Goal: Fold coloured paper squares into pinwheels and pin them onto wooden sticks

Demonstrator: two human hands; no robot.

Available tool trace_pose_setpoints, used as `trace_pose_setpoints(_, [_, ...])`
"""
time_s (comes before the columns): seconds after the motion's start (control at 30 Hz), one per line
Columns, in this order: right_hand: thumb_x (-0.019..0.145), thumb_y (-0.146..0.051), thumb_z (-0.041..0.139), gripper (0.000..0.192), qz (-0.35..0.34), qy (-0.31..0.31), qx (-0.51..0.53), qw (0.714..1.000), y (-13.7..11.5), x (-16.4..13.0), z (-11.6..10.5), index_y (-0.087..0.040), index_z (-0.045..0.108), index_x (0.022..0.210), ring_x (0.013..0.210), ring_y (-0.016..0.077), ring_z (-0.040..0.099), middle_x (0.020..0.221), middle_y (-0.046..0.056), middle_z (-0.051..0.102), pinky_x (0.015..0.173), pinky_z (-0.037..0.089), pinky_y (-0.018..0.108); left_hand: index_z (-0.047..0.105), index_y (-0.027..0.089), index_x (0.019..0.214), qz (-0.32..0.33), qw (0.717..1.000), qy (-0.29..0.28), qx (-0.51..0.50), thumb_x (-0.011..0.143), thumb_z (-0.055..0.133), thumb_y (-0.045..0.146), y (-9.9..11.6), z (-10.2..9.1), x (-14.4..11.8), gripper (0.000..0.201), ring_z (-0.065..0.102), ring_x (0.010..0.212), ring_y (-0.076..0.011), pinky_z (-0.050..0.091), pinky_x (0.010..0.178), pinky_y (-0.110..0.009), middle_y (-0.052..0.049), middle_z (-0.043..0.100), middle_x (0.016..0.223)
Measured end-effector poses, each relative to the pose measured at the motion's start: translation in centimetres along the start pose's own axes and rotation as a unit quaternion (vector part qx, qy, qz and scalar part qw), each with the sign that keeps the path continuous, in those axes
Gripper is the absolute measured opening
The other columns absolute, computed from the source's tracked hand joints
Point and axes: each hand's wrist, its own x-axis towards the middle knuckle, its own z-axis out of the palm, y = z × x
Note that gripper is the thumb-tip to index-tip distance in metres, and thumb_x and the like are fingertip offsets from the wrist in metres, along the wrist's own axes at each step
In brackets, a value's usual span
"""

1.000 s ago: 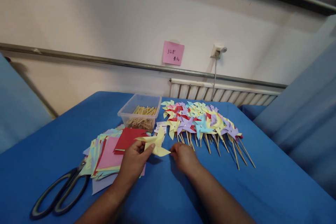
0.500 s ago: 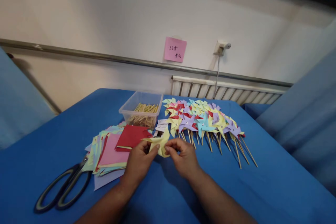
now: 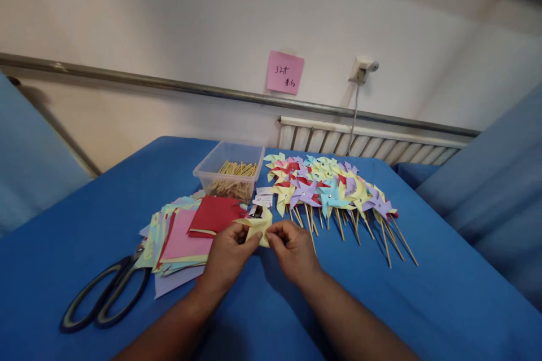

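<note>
A pale yellow piece of paper (image 3: 257,228), partly folded with curled corners, is held up between my two hands over the blue table. My left hand (image 3: 228,251) pinches its left side, thumb on top. At its right edge, the thumb and fingers of my right hand (image 3: 294,248) are closed on the paper. Just left of my left hand lies a stack of coloured paper sheets (image 3: 185,237), with red sheets (image 3: 215,215) on top. Behind the yellow paper are small white cards (image 3: 264,196) and a dark, shiny item, partly hidden.
A clear plastic box (image 3: 203,174) of short wooden sticks (image 3: 237,170) stands behind the stack. Several finished paper pinwheels (image 3: 332,196) on sticks lie at the right. Large black-handled scissors (image 3: 112,287) rest at the left. Blue curtains (image 3: 499,197) hang at both sides.
The view has shifted slightly. The yellow paper's upper corner has come down lower, and my fingers stay closed on the paper.
</note>
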Motion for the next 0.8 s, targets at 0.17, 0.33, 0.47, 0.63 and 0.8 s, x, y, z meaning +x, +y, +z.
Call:
trace_pose_setpoints(0.17, [0.081, -0.022, 0.057, 0.010, 0.004, 0.004, 0.005, 1.000, -0.02, 0.07, 0.02, -0.020, 0.066, 0.079, 0.066, 0.0137, 0.060, 0.072, 0.000, 0.065, 0.060, 0.046, 0.023, 0.064, 0.016, 0.074, -0.002, 1.000, -0.001, -0.010, 0.064, 0.069, 0.031, -0.14, 0.01, 0.01, 0.019, 0.065, 0.068, -0.0182, 0.048, 0.064, -0.026, -0.001, 0.070, 0.071])
trace_pose_setpoints(0.33, [0.081, -0.021, 0.057, 0.009, 0.002, 0.008, 0.002, 1.000, -0.06, 0.09, -0.11, -0.020, 0.067, 0.080, 0.066, 0.0140, 0.060, 0.073, 0.000, 0.066, 0.062, 0.046, 0.023, 0.062, 0.016, 0.074, -0.002, 1.000, -0.015, -0.024, 0.064, 0.070, 0.029, -0.37, -0.05, 0.04, 0.018, 0.063, 0.069, -0.0171, 0.047, 0.065, -0.025, 0.000, 0.067, 0.068])
trace_pose_setpoints(0.47, [0.082, -0.020, 0.057, 0.010, -0.003, 0.008, -0.002, 1.000, -0.03, 0.03, -0.17, -0.019, 0.066, 0.081, 0.068, 0.0142, 0.060, 0.075, 0.000, 0.065, 0.062, 0.046, 0.023, 0.062, 0.016, 0.075, 0.002, 0.999, -0.025, -0.031, 0.063, 0.071, 0.029, -0.40, 0.00, 0.12, 0.020, 0.064, 0.072, -0.0175, 0.047, 0.068, -0.026, 0.000, 0.068, 0.071])
trace_pose_setpoints(0.63, [0.083, -0.020, 0.056, 0.010, -0.021, 0.004, -0.016, 1.000, -0.22, -0.03, -0.19, -0.020, 0.066, 0.080, 0.069, 0.0138, 0.060, 0.074, 0.000, 0.065, 0.064, 0.046, 0.023, 0.063, 0.016, 0.072, 0.008, 1.000, -0.009, 0.005, 0.065, 0.069, 0.032, -0.16, -0.01, 0.05, 0.019, 0.062, 0.065, -0.0164, 0.046, 0.061, -0.025, 0.000, 0.068, 0.067])
trace_pose_setpoints(0.8, [0.083, -0.020, 0.056, 0.010, -0.020, 0.003, -0.021, 1.000, -0.42, -0.13, -0.19, -0.020, 0.065, 0.080, 0.068, 0.0138, 0.060, 0.074, 0.000, 0.065, 0.063, 0.045, 0.023, 0.064, 0.017, 0.071, 0.011, 1.000, 0.008, 0.026, 0.063, 0.069, 0.032, 0.01, -0.05, -0.06, 0.017, 0.063, 0.063, -0.0170, 0.046, 0.059, -0.024, 0.000, 0.069, 0.066])
